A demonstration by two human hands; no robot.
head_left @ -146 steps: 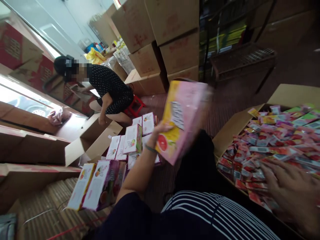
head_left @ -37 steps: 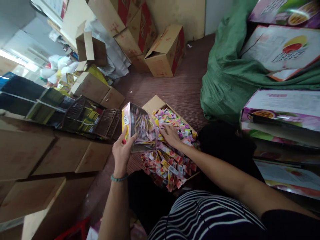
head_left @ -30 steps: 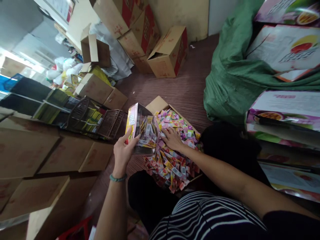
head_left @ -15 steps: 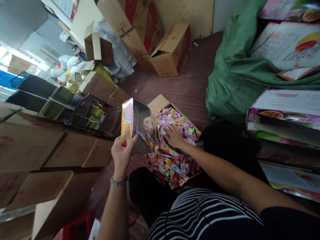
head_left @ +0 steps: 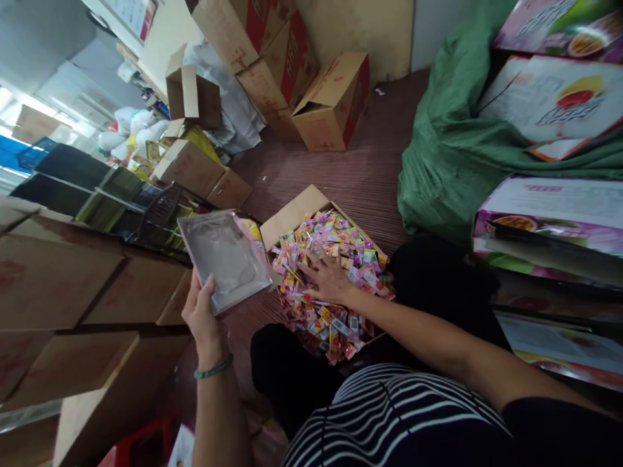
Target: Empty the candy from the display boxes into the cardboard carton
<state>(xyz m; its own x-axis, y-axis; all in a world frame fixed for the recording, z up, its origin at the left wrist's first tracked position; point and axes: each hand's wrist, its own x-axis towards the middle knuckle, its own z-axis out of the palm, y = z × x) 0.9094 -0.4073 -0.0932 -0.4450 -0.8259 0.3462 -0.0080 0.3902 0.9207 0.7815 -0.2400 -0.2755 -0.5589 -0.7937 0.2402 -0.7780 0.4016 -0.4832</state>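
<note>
My left hand (head_left: pixel 203 310) grips a clear plastic box (head_left: pixel 226 259) by its edge, thumb on the near face. The box is tilted, with its see-through side toward me and a pink and yellow printed panel on its far side. My right hand (head_left: pixel 329 277) lies with fingers spread on a heap of small candy packets (head_left: pixel 341 324), mostly pink, purple and yellow. The packets fill an open cardboard carton (head_left: pixel 291 217) on the floor between my knees. Whether the right fingers touch single packets underneath is hidden.
At the right, a green sack (head_left: pixel 438 162) stands beside printed fruit cartons (head_left: pixel 545 214). Brown cardboard boxes (head_left: pixel 131 285) are stacked at the left. Another brown carton (head_left: pixel 331 104) sits on the floor ahead. A red plastic stool (head_left: pixel 141 444) shows at the lower left.
The plastic box has swung left, away from the carton, and turned its clear side toward me. Packets now spread over the carton's left part. My right hand has shifted slightly left.
</note>
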